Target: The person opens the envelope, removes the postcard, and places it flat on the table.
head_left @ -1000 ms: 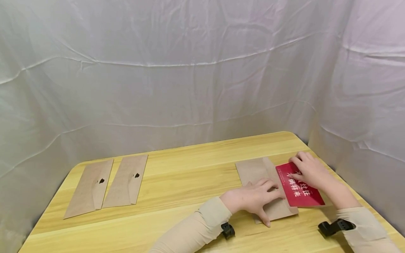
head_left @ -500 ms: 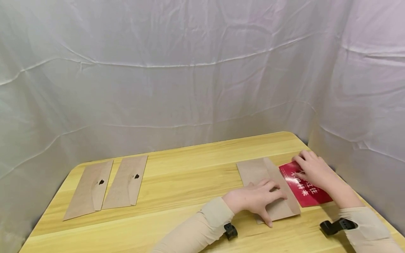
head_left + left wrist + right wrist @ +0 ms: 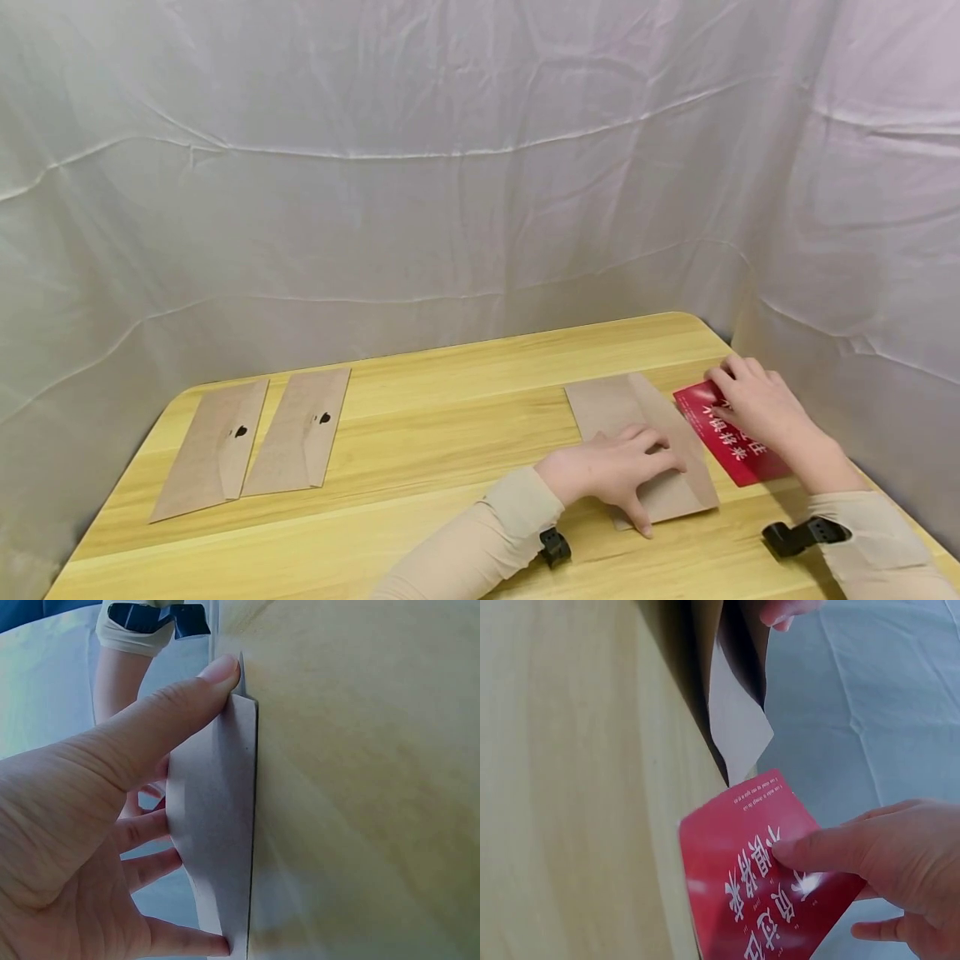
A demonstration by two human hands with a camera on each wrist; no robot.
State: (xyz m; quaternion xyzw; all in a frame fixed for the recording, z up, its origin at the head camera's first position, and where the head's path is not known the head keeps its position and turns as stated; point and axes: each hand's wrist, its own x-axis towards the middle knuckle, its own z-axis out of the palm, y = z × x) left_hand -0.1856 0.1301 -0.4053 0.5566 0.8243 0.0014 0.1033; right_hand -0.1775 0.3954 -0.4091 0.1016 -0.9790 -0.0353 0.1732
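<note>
On the right half of the table lies a brown paper envelope (image 3: 663, 421), its flap spread toward the right. My left hand (image 3: 611, 471) rests on it with fingers spread; the left wrist view puts the thumb (image 3: 169, 712) at the envelope's near end and the straight fingers against its face. My right hand (image 3: 768, 408) pinches a red card (image 3: 723, 442) with white Chinese characters. In the right wrist view the thumb (image 3: 817, 851) lies over the card's printed face, and the card's end is just short of the envelope's flap (image 3: 735, 720). Part of the card is hidden by the hand.
Two closed brown envelopes, one farther left (image 3: 210, 442) and one beside it (image 3: 300, 425), lie at the table's left, each with a small black mark. A pale curtain (image 3: 420, 225) hangs behind the wooden table (image 3: 450, 417) and along its sides.
The red card has slid right with my right hand, opening a gap between it and the envelope's flap. My left hand and the envelope have shifted slightly right.
</note>
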